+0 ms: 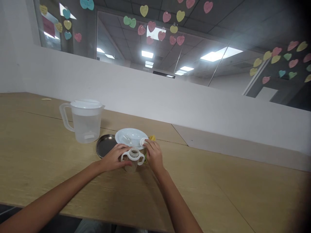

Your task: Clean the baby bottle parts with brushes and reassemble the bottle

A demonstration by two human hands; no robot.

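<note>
A clear baby bottle [131, 166] with a white two-handled collar stands upright on the table, its mouth uncovered. My left hand [116, 158] is closed around its left side, thumb across the front. My right hand [153, 156] pinches a small white round cap [142, 141] above the right rim of a pale blue bowl [132, 130]. Inside the bowl lies a small clear piece [126, 139], too small to name. Something yellow [152, 138] shows beyond my right fingers, and a bit of green is partly hidden between the bottle and my right hand.
A lidded translucent pitcher [86, 124] with liquid in it stands at the left rear. Between it and the bowl is a dark round metal tray [106, 146]. The wooden table [60, 168] meets a white wall [145, 94] beneath windows with heart-shaped notes.
</note>
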